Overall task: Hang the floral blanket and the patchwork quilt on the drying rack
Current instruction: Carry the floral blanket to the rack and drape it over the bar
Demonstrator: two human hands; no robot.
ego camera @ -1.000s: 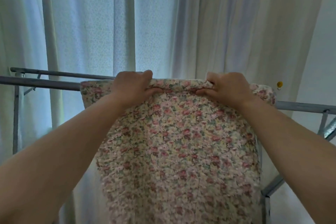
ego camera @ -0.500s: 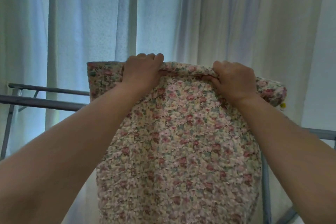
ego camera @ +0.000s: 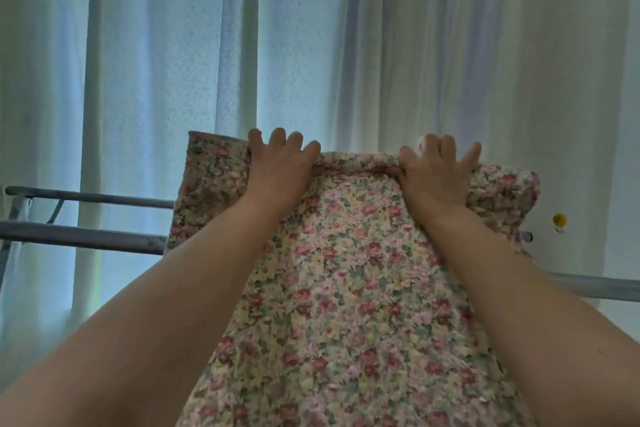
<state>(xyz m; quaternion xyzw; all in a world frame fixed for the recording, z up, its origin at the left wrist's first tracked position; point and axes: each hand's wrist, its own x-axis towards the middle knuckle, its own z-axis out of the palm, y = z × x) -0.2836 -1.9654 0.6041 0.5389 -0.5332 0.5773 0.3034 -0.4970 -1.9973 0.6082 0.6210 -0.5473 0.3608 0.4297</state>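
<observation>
Here, the floral blanket (ego camera: 346, 288) is held above the bars of the drying rack (ego camera: 86, 240), its length hanging in front of them. The left hand (ego camera: 280, 170) and right hand (ego camera: 434, 177) each pinch its rolled top edge, thumbs tucked under and fingers splayed over it. Curtains (ego camera: 166, 45) hang behind the rack.

Curtains (ego camera: 156, 62): sheer white, pleated, across left and centre.
Light: pale daylight glowing through, upper left.
Wall (ego camera: 616, 114): white, right edge.

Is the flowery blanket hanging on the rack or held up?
Held up: left hand and right hand grip the floral blanket by its rolled top, above the drying rack bars.
</observation>
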